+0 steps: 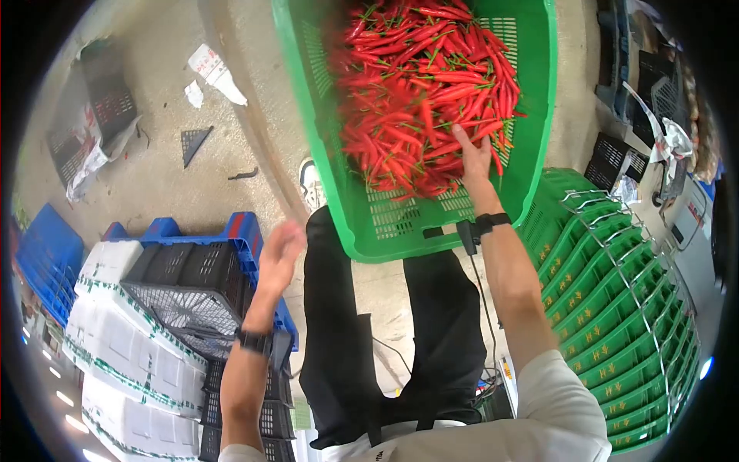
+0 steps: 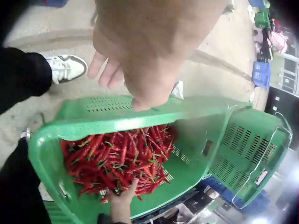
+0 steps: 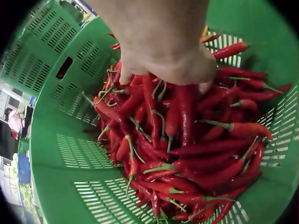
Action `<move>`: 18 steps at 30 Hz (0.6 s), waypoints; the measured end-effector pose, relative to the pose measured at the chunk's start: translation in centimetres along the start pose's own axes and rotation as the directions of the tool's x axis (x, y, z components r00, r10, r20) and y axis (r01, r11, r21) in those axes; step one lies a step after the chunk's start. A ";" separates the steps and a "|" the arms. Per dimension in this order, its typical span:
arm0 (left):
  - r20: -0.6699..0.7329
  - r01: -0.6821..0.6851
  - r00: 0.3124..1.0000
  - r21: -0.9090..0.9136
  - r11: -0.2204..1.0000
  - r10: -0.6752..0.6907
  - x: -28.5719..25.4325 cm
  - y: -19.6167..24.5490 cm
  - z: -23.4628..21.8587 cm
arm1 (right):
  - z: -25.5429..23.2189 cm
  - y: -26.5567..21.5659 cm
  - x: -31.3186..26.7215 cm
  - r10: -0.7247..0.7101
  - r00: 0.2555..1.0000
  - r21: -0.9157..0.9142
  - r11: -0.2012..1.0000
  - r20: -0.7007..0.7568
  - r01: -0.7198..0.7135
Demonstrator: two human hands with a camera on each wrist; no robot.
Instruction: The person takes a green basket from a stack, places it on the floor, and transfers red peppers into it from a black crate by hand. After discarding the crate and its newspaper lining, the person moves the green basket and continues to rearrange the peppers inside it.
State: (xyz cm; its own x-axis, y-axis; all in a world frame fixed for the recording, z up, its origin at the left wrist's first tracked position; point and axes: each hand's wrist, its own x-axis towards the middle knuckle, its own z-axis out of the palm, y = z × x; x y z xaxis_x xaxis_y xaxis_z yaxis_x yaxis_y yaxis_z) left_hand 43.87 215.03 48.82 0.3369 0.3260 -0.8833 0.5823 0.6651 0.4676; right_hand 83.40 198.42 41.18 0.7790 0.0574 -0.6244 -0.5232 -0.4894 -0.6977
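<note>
A large green plastic crate (image 1: 531, 92) holds a heap of red chili peppers (image 1: 450, 73) with green stems. My right hand (image 1: 476, 160) reaches over the crate's near side and grips into the heap, thumb apart from the fingers. In the right wrist view, several red chili peppers (image 3: 187, 114) stick out from under the hand (image 3: 163, 56), and most of its fingers are hidden. My left hand (image 1: 281, 254), slightly blurred, hangs outside the crate at its near left, holding nothing. The left wrist view shows loosely bent fingers (image 2: 105, 72) above the rim.
Nested green crates (image 1: 616, 331) with metal handles stand to the right. On the left are white foam boxes (image 1: 131, 346), black crates (image 1: 185, 269) and a blue pallet (image 1: 242, 231). Paper scraps (image 1: 215, 73) lie on the floor, and a cable (image 1: 485, 300) hangs from my right wrist.
</note>
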 end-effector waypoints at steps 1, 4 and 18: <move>-0.029 0.005 1.000 0.013 1.000 -0.005 -2.2 -2.2 -1.4 | 0.6 0.3 0.4 -0.062 0.998 -0.032 0.998 0.020 0.062; -0.011 0.175 0.985 -0.035 0.984 -0.175 -9.8 -4.9 -4.2 | 2.6 1.7 2.0 -0.160 0.986 -0.392 0.911 -0.048 0.129; -0.020 0.733 0.678 0.095 0.673 -0.735 -32.4 -6.3 -2.6 | 11.8 -9.5 2.0 -0.310 0.917 -0.307 0.873 0.252 0.380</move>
State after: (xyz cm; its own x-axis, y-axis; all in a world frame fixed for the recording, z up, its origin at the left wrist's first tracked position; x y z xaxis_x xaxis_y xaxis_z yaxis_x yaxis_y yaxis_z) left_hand 27.39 202.02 74.36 -0.2146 -0.2543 -0.9430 0.7095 0.6229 -0.3295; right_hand 85.86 213.45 42.45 0.7893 0.4236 -0.4444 -0.0544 -0.6727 -0.7379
